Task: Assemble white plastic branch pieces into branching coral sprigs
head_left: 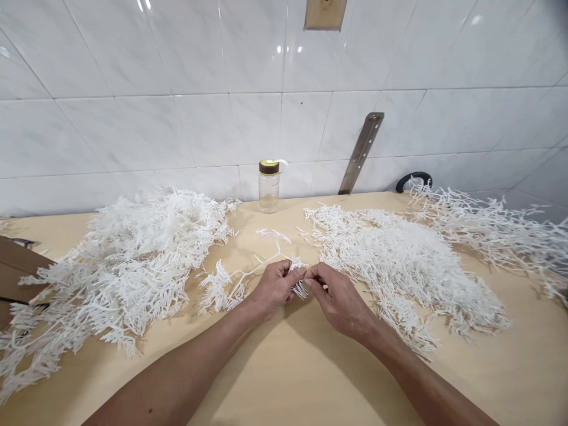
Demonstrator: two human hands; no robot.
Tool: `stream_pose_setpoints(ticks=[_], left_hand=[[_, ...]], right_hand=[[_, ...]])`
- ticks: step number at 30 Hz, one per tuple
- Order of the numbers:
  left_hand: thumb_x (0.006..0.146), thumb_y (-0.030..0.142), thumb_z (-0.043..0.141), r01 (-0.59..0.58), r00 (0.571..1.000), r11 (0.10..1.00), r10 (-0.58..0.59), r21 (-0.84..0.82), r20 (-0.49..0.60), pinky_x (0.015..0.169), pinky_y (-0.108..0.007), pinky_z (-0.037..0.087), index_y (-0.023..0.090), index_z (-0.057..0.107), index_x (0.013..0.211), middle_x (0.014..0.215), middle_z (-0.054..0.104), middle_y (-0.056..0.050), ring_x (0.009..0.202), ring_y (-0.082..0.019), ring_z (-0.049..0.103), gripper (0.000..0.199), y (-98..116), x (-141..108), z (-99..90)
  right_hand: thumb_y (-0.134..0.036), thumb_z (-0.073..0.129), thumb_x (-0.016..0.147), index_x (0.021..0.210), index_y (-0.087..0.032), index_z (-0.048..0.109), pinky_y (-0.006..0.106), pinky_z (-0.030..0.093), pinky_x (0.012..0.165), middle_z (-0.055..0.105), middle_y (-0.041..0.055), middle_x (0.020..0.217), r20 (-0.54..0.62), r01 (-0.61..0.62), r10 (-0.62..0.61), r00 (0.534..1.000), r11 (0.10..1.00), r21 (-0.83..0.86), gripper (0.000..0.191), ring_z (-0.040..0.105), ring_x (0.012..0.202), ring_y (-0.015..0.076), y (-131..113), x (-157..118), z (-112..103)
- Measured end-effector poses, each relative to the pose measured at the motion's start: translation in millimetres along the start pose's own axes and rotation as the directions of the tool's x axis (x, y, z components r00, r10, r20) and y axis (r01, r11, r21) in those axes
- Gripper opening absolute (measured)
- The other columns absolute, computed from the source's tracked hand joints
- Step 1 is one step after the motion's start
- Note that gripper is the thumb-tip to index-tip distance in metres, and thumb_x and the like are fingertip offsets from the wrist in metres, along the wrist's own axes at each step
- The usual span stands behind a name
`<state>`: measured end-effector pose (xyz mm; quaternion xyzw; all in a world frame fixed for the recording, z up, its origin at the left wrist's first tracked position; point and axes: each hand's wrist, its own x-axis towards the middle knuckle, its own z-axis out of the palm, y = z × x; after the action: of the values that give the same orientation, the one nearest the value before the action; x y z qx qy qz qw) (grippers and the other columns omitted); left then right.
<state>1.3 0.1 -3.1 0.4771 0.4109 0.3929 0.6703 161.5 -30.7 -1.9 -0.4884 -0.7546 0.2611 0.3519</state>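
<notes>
In the middle of the table, my left hand (276,285) is closed around part of a white artificial branch (275,255), with a tuft of fine twigs (300,289) poking out past the thumb. Close against it, my right hand (333,293) pinches thumb and forefinger together at the edge of that tuft. What lies between those fingertips is too small to see clearly. The branch's bare stem runs out behind my left hand, and a leafy cluster (220,290) of white sprigs rests to the left of that hand.
A big heap of white sprigs (146,254) lies left, another pile (399,260) right. Bare white branches (488,228) spread at far right near a black curved object (413,179). A clear bottle (268,189) and a metal strip (361,154) stand by the tiled wall. A brown box (20,272) sits at far left.
</notes>
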Motion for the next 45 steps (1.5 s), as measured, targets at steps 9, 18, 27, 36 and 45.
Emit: stream_pose_setpoints(ticks=[9, 18, 27, 36, 45], left_hand=[[0.073, 0.060, 0.070, -0.003, 0.998, 1.000, 0.004, 0.011, -0.055, 0.040, -0.021, 0.032, 0.015, 0.058, 0.073, 0.051, 0.050, 0.004, 0.042, -0.008, 0.043, 0.046, -1.5, 5.0, -7.0], [0.079, 0.067, 0.060, 0.038, 0.999, 0.997, -0.038, -0.071, 0.000, 0.045, -0.023, 0.039, 0.011, 0.066, 0.089, 0.054, 0.056, 0.000, 0.042, -0.009, 0.049, 0.057, -2.6, 6.7, -8.7], [0.077, 0.064, 0.064, 0.004, 0.999, 0.997, 0.000, 0.080, -0.048, 0.039, -0.021, 0.029, 0.013, 0.071, 0.087, 0.052, 0.051, 0.002, 0.040, -0.008, 0.042, 0.052, 5.3, -1.6, -1.9], [0.075, 0.061, 0.067, -0.030, 0.998, 0.988, 0.037, 0.148, -0.043, 0.040, -0.021, 0.021, 0.016, 0.058, 0.067, 0.048, 0.039, 0.007, 0.040, -0.005, 0.031, 0.046, 4.7, -1.9, -0.6], [0.067, 0.042, 0.079, 0.056, 0.998, 0.998, -0.056, -0.034, 0.008, 0.041, -0.018, 0.025, 0.014, 0.064, 0.088, 0.065, 0.053, 0.003, 0.046, -0.004, 0.041, 0.038, 7.1, 0.7, -9.3]], right_hand=[[-0.033, 0.050, 0.094, 0.083, -0.022, 0.059, 0.027, 0.044, 0.056, 0.064, 0.0027, 0.075, -0.028, 0.014, -0.010, 1.000, 0.988, 0.154, 0.019, 0.056, 0.065, 0.0157, -22.0, -2.8, -6.2], [-0.025, 0.052, 0.081, 0.087, -0.019, 0.065, 0.035, 0.045, 0.062, 0.065, 0.0117, 0.094, -0.528, -0.348, 0.055, 0.848, 0.809, -0.474, 0.015, 0.059, 0.064, 0.0197, 44.6, 1.4, -64.7], [-0.044, 0.050, 0.093, 0.093, -0.022, 0.069, 0.029, 0.047, 0.058, 0.071, 0.0034, 0.079, -0.101, -0.147, 0.148, 0.984, 0.989, 0.010, 0.029, 0.061, 0.061, 0.0168, -1.0, 2.6, -17.4], [-0.043, 0.057, 0.088, 0.081, -0.021, 0.067, 0.027, 0.044, 0.055, 0.068, 0.0010, 0.074, -0.012, -0.266, 0.269, 0.963, 0.956, 0.124, 0.025, 0.057, 0.060, 0.0147, -0.4, 4.3, -2.9], [-0.053, 0.062, 0.083, 0.077, -0.019, 0.059, 0.021, 0.033, 0.040, 0.046, -0.0057, 0.060, 0.142, -0.392, 0.371, 0.918, 0.793, 0.467, 0.034, 0.040, 0.043, 0.0076, 7.7, 4.6, -2.8]])
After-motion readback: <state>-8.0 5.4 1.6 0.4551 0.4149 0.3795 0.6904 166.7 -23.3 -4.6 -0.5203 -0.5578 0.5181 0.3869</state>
